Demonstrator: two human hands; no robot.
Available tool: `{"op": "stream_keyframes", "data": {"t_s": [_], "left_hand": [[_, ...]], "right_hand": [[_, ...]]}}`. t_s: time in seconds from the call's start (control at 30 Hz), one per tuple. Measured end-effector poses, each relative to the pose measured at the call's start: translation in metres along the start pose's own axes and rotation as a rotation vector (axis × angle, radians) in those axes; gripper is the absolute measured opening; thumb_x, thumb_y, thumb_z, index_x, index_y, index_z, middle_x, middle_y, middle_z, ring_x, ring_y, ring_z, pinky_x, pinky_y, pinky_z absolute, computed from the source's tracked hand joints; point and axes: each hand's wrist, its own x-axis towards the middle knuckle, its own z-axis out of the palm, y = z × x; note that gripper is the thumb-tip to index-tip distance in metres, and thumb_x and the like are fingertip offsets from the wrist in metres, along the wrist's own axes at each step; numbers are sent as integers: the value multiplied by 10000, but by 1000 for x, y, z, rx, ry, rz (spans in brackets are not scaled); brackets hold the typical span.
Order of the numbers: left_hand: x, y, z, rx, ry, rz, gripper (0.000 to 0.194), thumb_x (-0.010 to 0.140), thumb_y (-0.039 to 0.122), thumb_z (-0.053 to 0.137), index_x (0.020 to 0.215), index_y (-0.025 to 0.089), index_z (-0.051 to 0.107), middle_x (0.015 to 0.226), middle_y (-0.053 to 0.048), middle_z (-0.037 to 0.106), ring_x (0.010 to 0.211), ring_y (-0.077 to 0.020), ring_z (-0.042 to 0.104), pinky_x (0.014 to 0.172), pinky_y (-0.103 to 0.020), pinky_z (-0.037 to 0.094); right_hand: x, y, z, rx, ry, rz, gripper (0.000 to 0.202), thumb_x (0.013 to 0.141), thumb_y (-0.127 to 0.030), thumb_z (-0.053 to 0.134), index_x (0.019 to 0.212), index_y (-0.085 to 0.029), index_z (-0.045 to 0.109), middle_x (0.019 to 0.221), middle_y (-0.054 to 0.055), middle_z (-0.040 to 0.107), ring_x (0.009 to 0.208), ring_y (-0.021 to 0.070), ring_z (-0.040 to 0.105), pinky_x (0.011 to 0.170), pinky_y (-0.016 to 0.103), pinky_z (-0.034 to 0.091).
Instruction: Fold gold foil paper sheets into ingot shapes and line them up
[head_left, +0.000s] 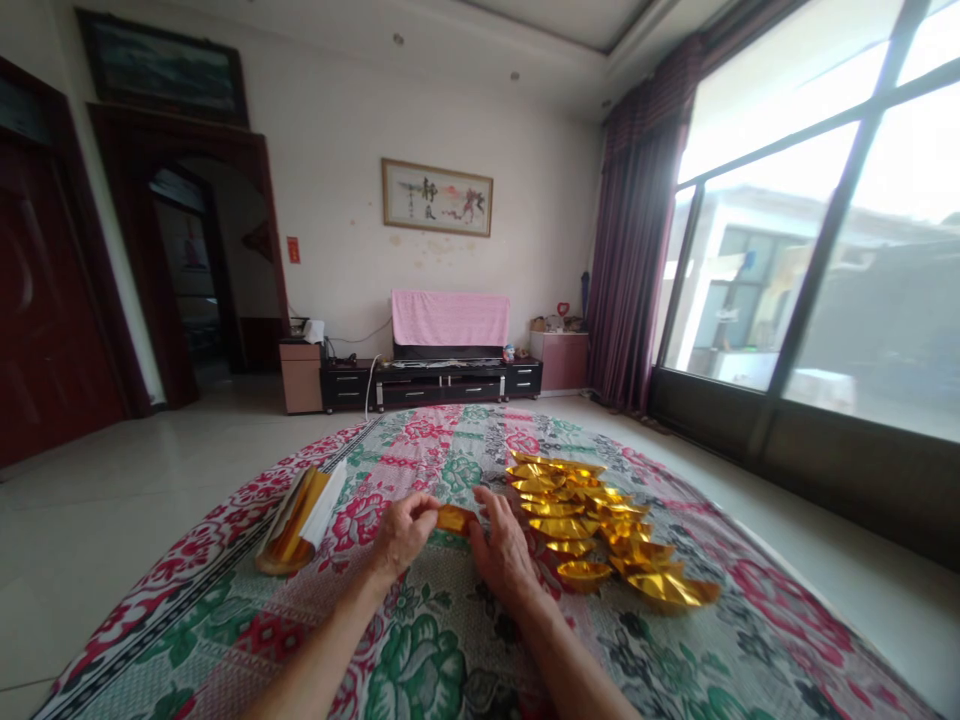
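A small folded piece of gold foil paper [454,519] is held between my two hands, above the middle of the flowered cloth. My left hand [409,530] pinches its left end between thumb and fingers. At its right end, my right hand [501,545] has the thumb against the paper, with the fingers partly spread above it. Several folded gold paper boats [564,528] stand in rows just right of my right hand. To the left of my left hand lies a curled stack of gold and white paper sheets [298,522].
The round table's patterned cloth [420,665] fills the foreground. Beyond it stands a low black cabinet [450,388] with a pink cloth [450,318] over a screen. A purple curtain [626,250] and large windows are on the right, doorways on the left.
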Motion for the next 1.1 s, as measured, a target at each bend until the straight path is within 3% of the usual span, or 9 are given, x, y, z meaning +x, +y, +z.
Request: {"op": "stream_keyframes", "data": {"t_s": [0.17,0.37,0.47,0.67,0.87,1.1], "left_hand": [[3,8,-1,-237,65,-220,219,638,249,534,811,160,634,609,33,624,468,-104,553,471,-202,416],[1,14,-4,-423,97,-353,225,581,215,574,783,144,641,535,47,595,425,-78,523,434,-172,391],[0,15,-4,-466,91,-394,234,567,204,587,785,141,643,505,50,582,415,-73,514,434,-167,391],[0,14,-5,-504,79,-416,249,559,218,617,792,137,651,489,41,580,421,-77,516,433,-166,393],[-1,12,-6,-534,59,-436,292,569,254,621,835,139,652,543,28,604,459,-88,538,461,-182,416],[-2,12,-5,-470,-38,-352,321,599,314,648,867,138,670,591,22,625,488,-90,551,501,-190,418]], "right_hand": [[-1,-12,-4,168,-90,-210,436,723,-127,533,1152,-190,487,1152,83,531,1049,183,509,916,291,410],[0,-12,-3,221,-87,-185,254,756,-89,469,973,-183,561,1007,65,586,892,147,559,812,251,448],[0,-11,-3,245,-82,-180,263,734,-109,521,984,-179,562,1054,75,583,928,158,557,818,250,447],[0,-11,-3,279,-77,-162,205,756,-103,470,902,-179,592,937,58,615,762,127,568,713,225,459],[1,-10,-2,288,-74,-132,244,711,-110,494,905,-179,625,921,48,633,772,134,574,717,227,456],[4,-9,-8,315,-107,57,269,690,-143,464,863,-168,669,853,35,662,764,148,600,718,241,465]]}}
